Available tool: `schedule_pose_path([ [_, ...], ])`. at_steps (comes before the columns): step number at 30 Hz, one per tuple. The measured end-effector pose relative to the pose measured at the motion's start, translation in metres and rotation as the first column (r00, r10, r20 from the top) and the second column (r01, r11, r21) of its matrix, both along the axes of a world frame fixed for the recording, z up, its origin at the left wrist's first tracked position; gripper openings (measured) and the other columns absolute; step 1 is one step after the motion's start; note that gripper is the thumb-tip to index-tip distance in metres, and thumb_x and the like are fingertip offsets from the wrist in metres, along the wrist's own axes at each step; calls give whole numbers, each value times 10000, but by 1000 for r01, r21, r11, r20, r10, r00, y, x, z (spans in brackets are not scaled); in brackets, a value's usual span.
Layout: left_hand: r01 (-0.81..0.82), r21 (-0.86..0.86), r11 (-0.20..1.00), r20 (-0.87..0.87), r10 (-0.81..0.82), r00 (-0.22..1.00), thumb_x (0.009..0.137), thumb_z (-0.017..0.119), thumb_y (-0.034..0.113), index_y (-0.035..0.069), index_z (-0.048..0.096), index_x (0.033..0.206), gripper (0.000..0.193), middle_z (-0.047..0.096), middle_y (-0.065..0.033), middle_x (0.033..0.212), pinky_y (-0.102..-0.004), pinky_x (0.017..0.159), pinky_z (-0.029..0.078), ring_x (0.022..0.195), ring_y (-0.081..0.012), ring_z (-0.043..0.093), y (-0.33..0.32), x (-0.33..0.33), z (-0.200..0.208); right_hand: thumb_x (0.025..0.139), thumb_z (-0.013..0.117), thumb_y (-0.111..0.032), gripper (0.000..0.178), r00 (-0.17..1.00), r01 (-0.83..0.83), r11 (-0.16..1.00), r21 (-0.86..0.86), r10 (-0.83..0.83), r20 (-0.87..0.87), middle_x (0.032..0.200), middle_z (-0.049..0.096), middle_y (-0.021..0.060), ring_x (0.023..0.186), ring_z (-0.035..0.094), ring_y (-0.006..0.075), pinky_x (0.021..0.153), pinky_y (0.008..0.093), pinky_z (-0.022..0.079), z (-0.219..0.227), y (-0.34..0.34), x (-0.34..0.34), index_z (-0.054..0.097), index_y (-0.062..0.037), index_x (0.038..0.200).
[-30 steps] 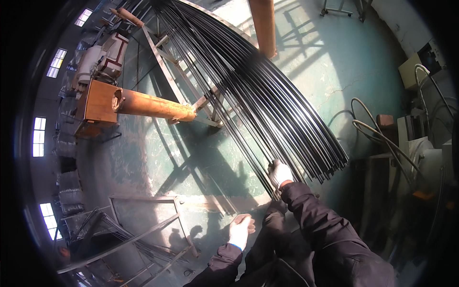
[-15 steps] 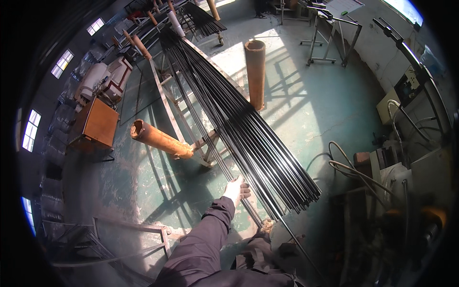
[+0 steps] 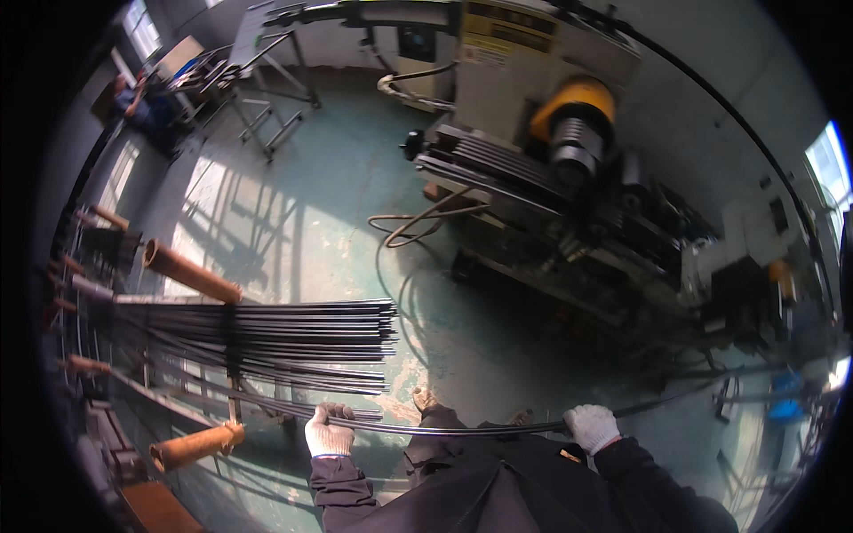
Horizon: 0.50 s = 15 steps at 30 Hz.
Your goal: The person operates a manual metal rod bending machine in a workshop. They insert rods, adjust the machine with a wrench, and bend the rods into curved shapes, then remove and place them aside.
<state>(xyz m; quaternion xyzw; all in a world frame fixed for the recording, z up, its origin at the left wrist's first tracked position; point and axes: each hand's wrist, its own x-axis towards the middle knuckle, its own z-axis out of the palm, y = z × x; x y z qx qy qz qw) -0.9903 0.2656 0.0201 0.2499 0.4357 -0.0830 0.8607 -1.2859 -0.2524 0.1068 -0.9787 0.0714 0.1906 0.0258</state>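
A long thin dark rod [image 3: 453, 432] runs roughly level across the front of my body; whether a second lies against it I cannot tell. My left hand [image 3: 330, 432], in a white knit glove with a greyish palm side, is closed round it near the loose rod ends. Farther right, my right hand [image 3: 593, 428], gloved the same way, grips it too, and the rod carries on past it to the right. Just beyond my left hand, a bundle of similar dark rods [image 3: 311, 330] rests on a rack, its ends pointing right.
Rusty brown tubes stand out from the rack, one on the far side [image 3: 192, 271] and one on the near side [image 3: 197, 446]. A large machine [image 3: 506, 169] with a yellow-ringed spindle fills the far right. A looped hose [image 3: 418, 226] lies before it. A person [image 3: 147, 111] is at the far left.
My view has swung right, bringing the machine into sight and shifting the rods to the left. My right hand has come into view gripping the rod; my left hand was beside the bundle before.
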Motion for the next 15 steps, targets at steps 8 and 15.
schedule_pose_path([
  [8, 134, 324, 937, 386, -260, 885, 1175, 675, 306, 49, 693, 1160, 258, 670, -43, 1001, -355, 839, 588, 917, -200, 649, -58, -65, 107, 767, 747, -115, 127, 931, 234, 967, -101, -193, 308, 888, 660, 137, 936, 666, 389, 889, 508, 516, 44, -238, -257, 663, -106, 862],
  [15, 337, -29, 941, 794, -183, 579, 1205, 623, 247, 56, 654, 1337, 234, 633, -27, 1060, -326, 806, 586, 910, -159, 621, -181, -37, 283, 960, 717, -13, 196, 233, 879, 467, 100, -602, 764, 1308, 720, 222, 1339, 621, 452, 1207, 543, 486, 39, -357, -403, 769, -11, 1149],
])
